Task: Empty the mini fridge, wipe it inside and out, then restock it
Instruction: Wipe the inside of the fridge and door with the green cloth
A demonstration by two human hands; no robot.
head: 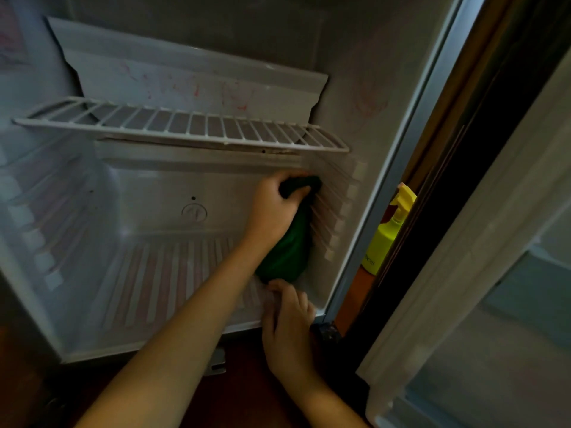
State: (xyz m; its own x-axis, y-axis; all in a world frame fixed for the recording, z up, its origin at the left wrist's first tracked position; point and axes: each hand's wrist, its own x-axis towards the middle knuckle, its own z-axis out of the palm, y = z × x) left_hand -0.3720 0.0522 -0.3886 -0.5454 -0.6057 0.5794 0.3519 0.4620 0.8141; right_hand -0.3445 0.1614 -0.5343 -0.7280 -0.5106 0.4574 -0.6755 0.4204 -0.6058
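Inside the white plastic-lined mini fridge (160,273), my left hand (272,205) curls tight round a bunched dark green cloth (287,251), scrubbing the ribbed right wall, while my right hand (287,316), loosely bent, apparently braces on the near floor edge, its grip unclear.

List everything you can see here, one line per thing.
fridge: 1, white, open
wire shelf: 1, white, across the upper inside
scribbles: several, red, on the panel behind the shelf
cloth: 1, green, against the right inner wall
spray bottle: 1, yellow-green, outside the fridge, on its right
door: 1, white, open at right
left grip: 1, bare hand, holds the cloth's top
right grip: 1, bare hand, on the fridge floor's front edge, below the cloth
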